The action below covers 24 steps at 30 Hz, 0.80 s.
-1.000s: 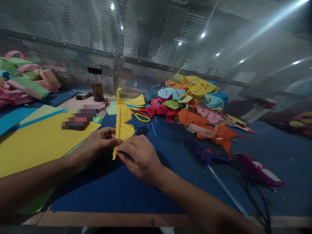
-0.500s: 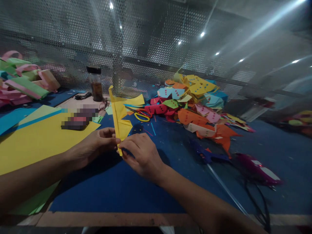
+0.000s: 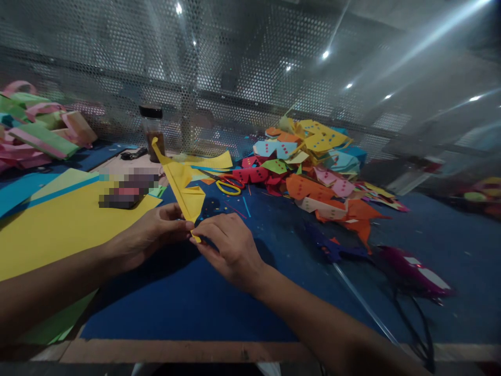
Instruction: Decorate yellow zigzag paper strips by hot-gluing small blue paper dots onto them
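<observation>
A yellow folded paper butterfly shape point(image 3: 183, 190) is held up above the blue table top, its long rolled edge slanting up to the left. My left hand point(image 3: 160, 232) pinches it near its lower end from the left. On the other side my right hand point(image 3: 230, 248) grips the small bottom tip between thumb and fingers. Just beyond the paper lie scissors point(image 3: 229, 186) with yellow and red handles. The scissor blades are partly hidden behind the yellow paper.
Dotted, folded paper pieces point(image 3: 313, 167) are heaped at the back right. A glue gun point(image 3: 336, 250) with a clear stick and a purple device point(image 3: 417, 271) lie to the right. Yellow sheets point(image 3: 70, 224), a blurred dark object point(image 3: 129, 189) and a jar point(image 3: 154, 136) are at left.
The yellow paper has tilted, its upper end swinging left in front of the jar and its bottom tip shifting slightly right. Both hands stay nearly in place.
</observation>
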Available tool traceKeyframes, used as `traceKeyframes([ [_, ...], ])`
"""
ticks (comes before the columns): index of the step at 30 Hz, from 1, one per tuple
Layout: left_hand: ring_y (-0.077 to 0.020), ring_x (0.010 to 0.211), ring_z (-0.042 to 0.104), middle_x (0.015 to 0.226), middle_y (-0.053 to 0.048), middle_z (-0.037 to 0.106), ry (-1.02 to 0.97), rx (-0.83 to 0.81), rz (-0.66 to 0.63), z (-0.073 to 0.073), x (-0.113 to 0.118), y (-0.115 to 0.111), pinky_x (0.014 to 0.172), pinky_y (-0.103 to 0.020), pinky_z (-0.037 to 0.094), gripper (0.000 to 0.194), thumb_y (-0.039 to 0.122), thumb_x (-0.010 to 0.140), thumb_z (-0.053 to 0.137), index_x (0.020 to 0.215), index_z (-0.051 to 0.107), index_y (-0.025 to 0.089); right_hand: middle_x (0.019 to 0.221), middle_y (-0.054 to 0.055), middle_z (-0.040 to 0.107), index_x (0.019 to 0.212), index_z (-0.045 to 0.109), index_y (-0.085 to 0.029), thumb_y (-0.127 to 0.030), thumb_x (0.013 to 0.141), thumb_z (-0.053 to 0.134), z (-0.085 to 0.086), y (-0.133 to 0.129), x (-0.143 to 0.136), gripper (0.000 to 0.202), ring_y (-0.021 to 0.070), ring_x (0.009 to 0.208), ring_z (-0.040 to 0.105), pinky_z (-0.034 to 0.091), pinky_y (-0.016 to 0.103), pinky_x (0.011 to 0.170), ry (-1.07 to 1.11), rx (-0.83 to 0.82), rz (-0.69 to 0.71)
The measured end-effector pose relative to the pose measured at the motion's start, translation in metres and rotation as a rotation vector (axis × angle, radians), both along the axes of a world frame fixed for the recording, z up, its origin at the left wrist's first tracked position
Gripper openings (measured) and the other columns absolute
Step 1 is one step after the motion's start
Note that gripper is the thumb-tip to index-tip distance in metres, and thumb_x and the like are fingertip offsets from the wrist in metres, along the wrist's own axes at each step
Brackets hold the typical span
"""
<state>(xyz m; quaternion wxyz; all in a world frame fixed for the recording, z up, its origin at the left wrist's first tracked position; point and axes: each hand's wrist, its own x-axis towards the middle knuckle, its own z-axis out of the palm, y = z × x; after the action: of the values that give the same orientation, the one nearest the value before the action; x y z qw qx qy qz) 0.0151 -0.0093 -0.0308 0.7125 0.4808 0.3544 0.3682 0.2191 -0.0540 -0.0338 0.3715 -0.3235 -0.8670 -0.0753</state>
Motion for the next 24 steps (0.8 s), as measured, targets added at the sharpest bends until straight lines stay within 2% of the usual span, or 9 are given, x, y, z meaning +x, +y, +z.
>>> traceKeyframes([
  [5, -0.0185, 0.098, 0.073, 0.119, -0.004, 0.079, 0.071, 0.001, -0.001, -0.0005, -0.002, -0.0008, 0.081, -0.022, 0.059, 0.044, 0.028, 0.071, 0.092, 0.113, 0.078, 0.027, 0.101, 0.007, 0.078, 0.103, 0.066, -0.019, -0.025, 0.105, 0.058, -0.0008, 0.0013, 0.0006, 0.01, 0.0197, 0.091, 0.068, 0.044, 0.034, 0.082, 0.003, -0.003, 0.002],
  [11, -0.0237, 0.109, 0.073, 0.126, -0.006, 0.078, 0.035, 0.033, -0.008, 0.0003, -0.001, -0.0004, 0.092, -0.03, 0.06, 0.047, 0.025, 0.071, 0.09, 0.116, 0.077, 0.026, 0.098, 0.005, 0.078, 0.1, 0.066, -0.019, -0.024, 0.104, 0.061, -0.0006, 0.0014, -0.0004, 0.008, 0.0187, 0.093, 0.068, 0.044, 0.032, 0.084, 0.058, -0.064, -0.006],
  [15, -0.0274, 0.108, 0.074, 0.124, -0.009, 0.079, 0.041, 0.071, -0.003, 0.0022, 0.0006, -0.0022, 0.092, -0.033, 0.059, 0.042, 0.027, 0.072, 0.089, 0.113, 0.078, 0.023, 0.098, 0.005, 0.078, 0.098, 0.065, -0.02, -0.024, 0.103, 0.064, -0.001, 0.0017, -0.0022, 0.007, 0.019, 0.092, 0.068, 0.045, 0.032, 0.084, 0.121, -0.114, -0.026],
  [19, -0.027, 0.105, 0.074, 0.118, -0.008, 0.081, 0.053, 0.089, 0.033, 0.0017, 0.0014, -0.0036, 0.091, -0.032, 0.058, 0.038, 0.027, 0.071, 0.09, 0.107, 0.079, 0.023, 0.097, 0.003, 0.078, 0.095, 0.066, -0.021, -0.022, 0.101, 0.066, -0.0024, 0.0027, -0.0024, 0.006, 0.0184, 0.093, 0.069, 0.045, 0.031, 0.085, 0.172, -0.161, -0.006],
  [24, -0.0284, 0.113, 0.072, 0.119, -0.007, 0.081, 0.056, 0.121, 0.034, 0.0029, 0.0032, -0.0055, 0.094, -0.034, 0.055, 0.041, 0.028, 0.072, 0.09, 0.111, 0.079, 0.025, 0.094, 0.003, 0.076, 0.093, 0.069, -0.02, -0.019, 0.097, 0.07, -0.004, 0.004, -0.0045, 0.005, 0.0177, 0.09, 0.069, 0.047, 0.031, 0.084, 0.256, -0.264, -0.038],
])
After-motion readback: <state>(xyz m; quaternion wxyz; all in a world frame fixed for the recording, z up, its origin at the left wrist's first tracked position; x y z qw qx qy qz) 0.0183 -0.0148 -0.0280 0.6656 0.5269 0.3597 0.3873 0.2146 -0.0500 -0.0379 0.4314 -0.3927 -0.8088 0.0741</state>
